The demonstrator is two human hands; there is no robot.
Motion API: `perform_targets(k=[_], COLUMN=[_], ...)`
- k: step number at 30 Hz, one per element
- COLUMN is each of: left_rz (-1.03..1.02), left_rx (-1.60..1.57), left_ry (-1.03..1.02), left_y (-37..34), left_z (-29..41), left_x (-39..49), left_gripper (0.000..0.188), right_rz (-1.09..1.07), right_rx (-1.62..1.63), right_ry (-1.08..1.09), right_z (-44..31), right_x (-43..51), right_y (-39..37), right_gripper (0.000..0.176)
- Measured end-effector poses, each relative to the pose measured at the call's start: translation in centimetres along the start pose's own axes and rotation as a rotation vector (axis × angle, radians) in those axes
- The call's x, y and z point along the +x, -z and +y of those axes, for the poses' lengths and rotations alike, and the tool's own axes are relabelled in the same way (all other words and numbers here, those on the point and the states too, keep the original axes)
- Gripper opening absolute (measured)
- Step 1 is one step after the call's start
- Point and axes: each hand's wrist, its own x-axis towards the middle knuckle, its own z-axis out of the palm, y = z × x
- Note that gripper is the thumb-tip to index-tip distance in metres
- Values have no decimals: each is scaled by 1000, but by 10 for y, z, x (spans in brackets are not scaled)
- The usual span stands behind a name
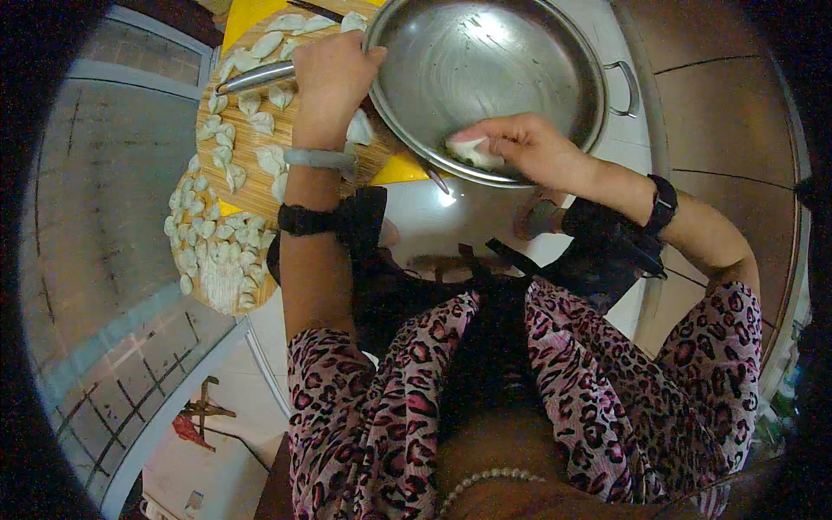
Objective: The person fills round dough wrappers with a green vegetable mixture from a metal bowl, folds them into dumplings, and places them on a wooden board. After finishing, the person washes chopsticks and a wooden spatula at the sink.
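Note:
A wide stainless steel pan (494, 84) with a loop handle at its right side lies tilted before me, its inside shiny with wet-looking smears. My left hand (335, 71) grips a metal handle (257, 78) beside the pan's left rim; the handle's join to the pan is hidden by the hand. In my right hand (533, 146), thumb and fingers hold a pale, dumpling-like piece (478, 153) with green bits at the near inner wall of the pan. Folded raw dumplings (262, 123) lie on a round bamboo board (253, 162) under and beside my left arm.
Another round board (221, 286), farther left and nearer me, bears many small dumplings (208, 227). Yellow material (403, 170) shows under the upper board. A dark utensil (315, 10) lies at that board's top edge. The pan's right loop handle (625, 89) juts outward.

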Motion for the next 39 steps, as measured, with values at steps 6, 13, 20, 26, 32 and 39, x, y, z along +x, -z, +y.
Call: perform_targets(k=[6,13,20,26,32,39], left_rz=[-37,-46,-54,-3,-28,-58], left_rx=[-24,-21,28,44,-1,38], left_ry=[19,23,9,-1,35,31], left_y=[1,-1,-4,-2,-5,-10], left_z=[-3,-6,-5,-1,0,-8], left_x=[0,3,3,4,6,13], left_gripper=[35,44,44,38,38,42], right_rz=[78,-204,-218,127,-54,-285], right_rx=[-227,-409,-55,-380,-452,-363], right_ry=[283,437,65,326,374,308], right_z=[-9,-12,-7,21,27,9], right_x=[24,-1,-1,90,79,-3], right_y=[-23,-5,36,31,-3,15], right_gripper=[33,51,31,33,38,28])
